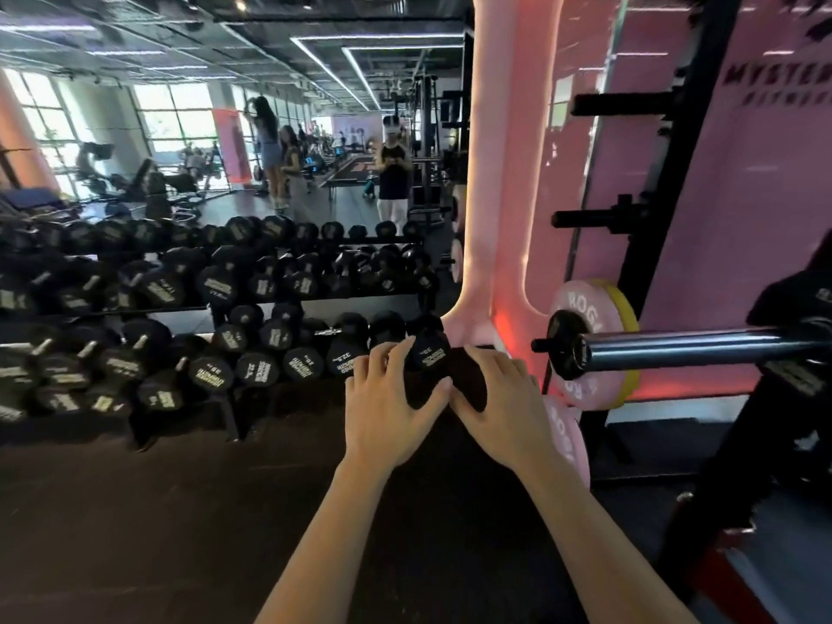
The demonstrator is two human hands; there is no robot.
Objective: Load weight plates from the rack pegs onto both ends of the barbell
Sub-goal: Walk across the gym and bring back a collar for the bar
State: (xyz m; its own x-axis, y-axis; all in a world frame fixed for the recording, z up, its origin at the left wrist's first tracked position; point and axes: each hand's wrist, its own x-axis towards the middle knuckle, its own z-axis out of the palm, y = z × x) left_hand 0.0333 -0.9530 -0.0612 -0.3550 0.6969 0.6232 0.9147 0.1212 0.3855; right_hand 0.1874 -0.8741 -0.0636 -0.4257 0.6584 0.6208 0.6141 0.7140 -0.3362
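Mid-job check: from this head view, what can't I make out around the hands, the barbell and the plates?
- Dark object between left hand and right hand: dark on dark floor, identity and grip unclear.
- Barbell: far end cut off by right edge.
- Lower pink plate: partly behind right forearm.
- Upper pink plate: lettering partly hidden by sleeve.

Dark gym floor [135,511], rack corner

The tiered dumbbell rack [216,317] stands on it at left, loaded with black hex dumbbells [211,373]. The black power rack's upright [666,182] stands at right, pink plate [569,439] near its base.
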